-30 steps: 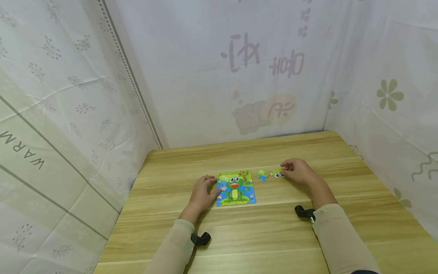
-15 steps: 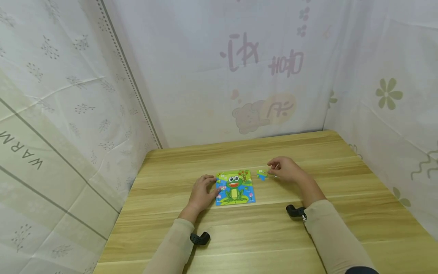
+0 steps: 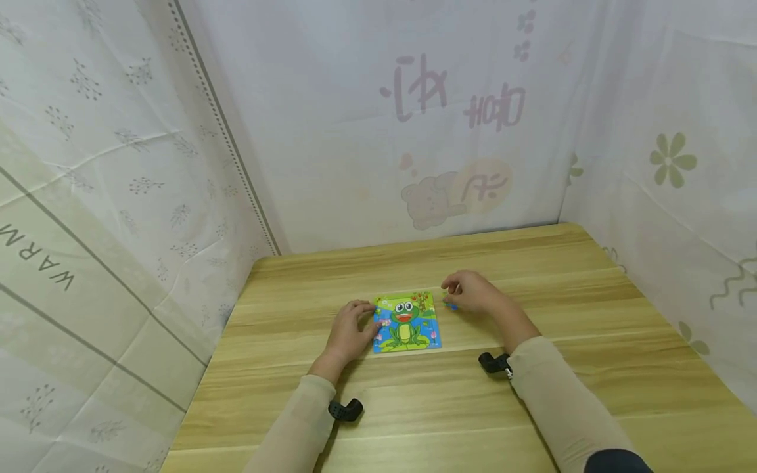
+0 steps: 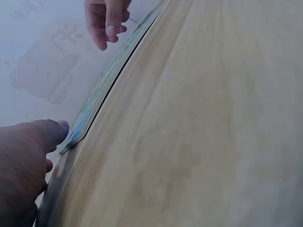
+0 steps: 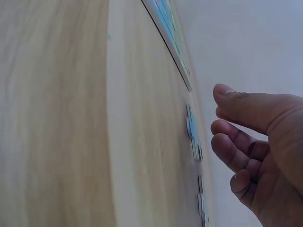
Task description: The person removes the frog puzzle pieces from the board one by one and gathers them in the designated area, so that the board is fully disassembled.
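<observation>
In the head view, the frog puzzle board (image 3: 406,323) lies flat on the wooden table (image 3: 414,401), the left hand (image 3: 350,334) at its left edge with thumb and fingers spread; the right hand (image 3: 472,293) hovers over a loose puzzle piece (image 3: 452,306). The step seems to be reaching for pieces; picking one up would call for a fingertip pinch. The board is roughly square, without a clear long axis, the frog's head pointing away from the person. The left wrist view shows the left thumb against the board's corner. In the right wrist view, the right thumb and loosely bent fingers stand apart, seemingly holding nothing, above pieces whose long axes I cannot tell.
</observation>
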The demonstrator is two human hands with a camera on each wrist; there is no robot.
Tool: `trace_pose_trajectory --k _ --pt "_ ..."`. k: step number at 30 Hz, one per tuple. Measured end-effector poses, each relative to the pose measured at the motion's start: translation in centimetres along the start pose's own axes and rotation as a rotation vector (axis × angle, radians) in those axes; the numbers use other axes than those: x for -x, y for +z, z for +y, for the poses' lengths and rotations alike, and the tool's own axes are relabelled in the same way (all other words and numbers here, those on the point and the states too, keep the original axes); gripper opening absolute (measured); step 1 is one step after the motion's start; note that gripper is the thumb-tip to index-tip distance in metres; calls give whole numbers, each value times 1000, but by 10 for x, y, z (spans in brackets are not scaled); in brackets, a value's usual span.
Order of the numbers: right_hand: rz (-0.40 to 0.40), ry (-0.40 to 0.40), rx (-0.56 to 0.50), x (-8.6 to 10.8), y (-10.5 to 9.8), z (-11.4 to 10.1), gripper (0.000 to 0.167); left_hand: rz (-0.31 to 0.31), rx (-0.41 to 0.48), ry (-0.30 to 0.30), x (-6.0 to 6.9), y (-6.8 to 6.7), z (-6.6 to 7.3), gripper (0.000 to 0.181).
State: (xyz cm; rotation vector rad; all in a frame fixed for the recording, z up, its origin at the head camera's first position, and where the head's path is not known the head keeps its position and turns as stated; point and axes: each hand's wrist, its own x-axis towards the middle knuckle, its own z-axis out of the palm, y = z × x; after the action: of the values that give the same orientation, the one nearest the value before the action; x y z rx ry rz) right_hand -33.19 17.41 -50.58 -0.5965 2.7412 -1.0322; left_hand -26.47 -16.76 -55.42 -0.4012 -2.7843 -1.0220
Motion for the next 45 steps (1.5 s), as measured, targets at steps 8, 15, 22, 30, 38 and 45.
trace_pose_trajectory --k 8,15,22,30,38,45 --pt "2 -8 41 -9 10 -9 36 -9 30 7 -1 -1 6 43" --pt "-9 -29 113 -16 19 -16 35 -23 16 31 -3 2 14 42" --pt "-47 -20 134 -21 27 -24 40 -43 8 48 -6 7 23 39" --pt "-76 -8 143 -21 29 -30 43 -59 -4 74 -10 17 34 36" --pt "-103 0 163 -18 28 -33 39 -88 -34 118 -13 26 44 34" --pt "-102 2 151 -18 29 -33 36 -91 17 169 -12 33 48 25"
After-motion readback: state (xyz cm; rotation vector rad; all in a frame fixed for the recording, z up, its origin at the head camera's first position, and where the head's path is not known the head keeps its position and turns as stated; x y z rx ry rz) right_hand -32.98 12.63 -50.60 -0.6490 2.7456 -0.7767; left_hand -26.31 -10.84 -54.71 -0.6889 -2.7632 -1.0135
